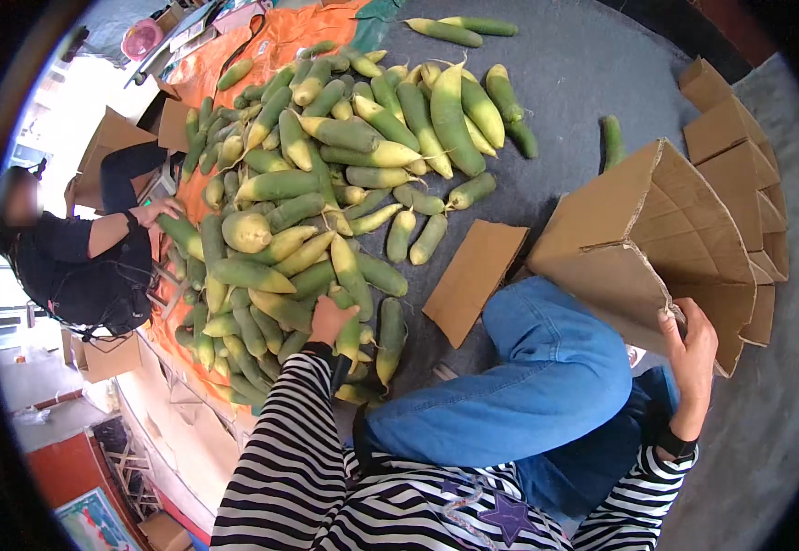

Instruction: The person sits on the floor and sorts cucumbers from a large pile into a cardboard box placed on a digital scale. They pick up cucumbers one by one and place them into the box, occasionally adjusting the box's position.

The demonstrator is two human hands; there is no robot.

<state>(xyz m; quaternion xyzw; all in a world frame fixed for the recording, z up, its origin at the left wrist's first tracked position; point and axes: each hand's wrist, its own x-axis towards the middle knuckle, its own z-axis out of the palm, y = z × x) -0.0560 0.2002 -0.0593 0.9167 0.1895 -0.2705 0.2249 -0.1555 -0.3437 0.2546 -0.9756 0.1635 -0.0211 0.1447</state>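
Observation:
A large heap of green radishes (282, 186) with pale yellow-green tips lies before me on an orange tarp. At the heap's near edge, my left hand (334, 318) rests with its fingers around a green radish (348, 330); part of the grip is hidden. My right hand (692, 341) grips the near edge of an open cardboard box (592, 227), thumb on one face and fingers on the other. The box is tilted beside my bent knee, its opening towards the right. A loose cardboard piece (475, 279) lies between the heap and the box.
More cardboard boxes (730, 158) stand in a row at the right. Single radishes (611, 141) lie on the dark floor. Across the heap at the left sits another person (82, 262), one hand on a radish. Boxes (107, 355) and the orange tarp (289, 31) are beyond.

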